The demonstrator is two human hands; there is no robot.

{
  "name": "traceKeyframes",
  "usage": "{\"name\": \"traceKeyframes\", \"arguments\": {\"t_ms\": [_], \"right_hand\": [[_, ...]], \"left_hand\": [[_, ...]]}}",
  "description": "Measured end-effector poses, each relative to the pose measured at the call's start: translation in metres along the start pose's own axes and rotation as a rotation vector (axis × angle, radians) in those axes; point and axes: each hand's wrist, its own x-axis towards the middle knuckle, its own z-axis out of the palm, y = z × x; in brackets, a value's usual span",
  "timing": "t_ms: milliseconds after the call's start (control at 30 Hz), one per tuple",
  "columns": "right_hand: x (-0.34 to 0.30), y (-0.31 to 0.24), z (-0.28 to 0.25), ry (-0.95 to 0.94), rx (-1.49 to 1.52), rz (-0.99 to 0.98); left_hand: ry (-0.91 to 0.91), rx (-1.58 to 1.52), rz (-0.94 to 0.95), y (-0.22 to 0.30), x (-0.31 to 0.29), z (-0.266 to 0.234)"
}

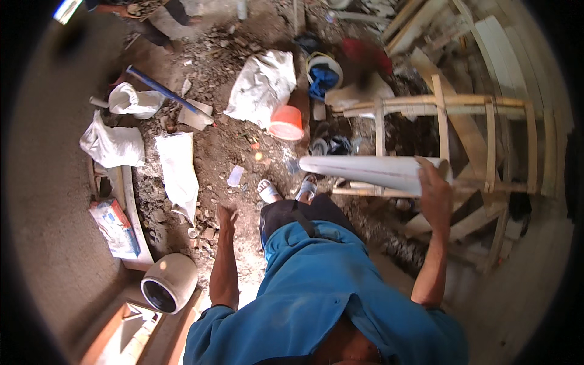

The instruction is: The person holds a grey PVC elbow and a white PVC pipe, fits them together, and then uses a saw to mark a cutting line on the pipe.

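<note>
one long, pale grey, tubular pipe (359, 167) is gripped near its right end by the right hand (435, 191), with the fingers wrapped over it; its far end is pointed leftward, beyond the feet in light-strapped sandals (267, 191). part of a ladder-like frame of pale wooden slats (442, 115) is overlapped by the pipe. the left hand (225, 218) is held well apart from the pipe, its fingers loosely parted, nearest to a long white woven sack (176, 167). farther off, a round orange plastic bucket (286, 123) is set beside a wide crumpled white sack (261, 85) on rubble-strewn brown earth (216, 143). a blue-handled flat-bladed tool (161, 89) is seen farther left.
</note>
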Motion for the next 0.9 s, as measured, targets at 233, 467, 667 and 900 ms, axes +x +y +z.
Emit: {"name": "traceKeyframes", "arguments": {"t_ms": [233,467,667,900], "right_hand": [[0.028,0.085,-0.089,0.255,0.049,0.114],[0.1,0.103,-0.152,0.248,0.077,0.001],[0.182,0.074,-0.174,0.21,0.002,-0.142],[0.278,0.059,-0.189,0.272,-0.013,-0.094]], "left_hand": [[0.03,0.365,-0.136,-0.126,-0.037,-0.035],[-0.22,0.432,-0.293,-0.155,-0.127,0.072],[-0.202,0.509,-0.186,-0.122,-0.101,0.107],[-0.199,0.647,0.11,-0.019,-0.034,0.186]]}}
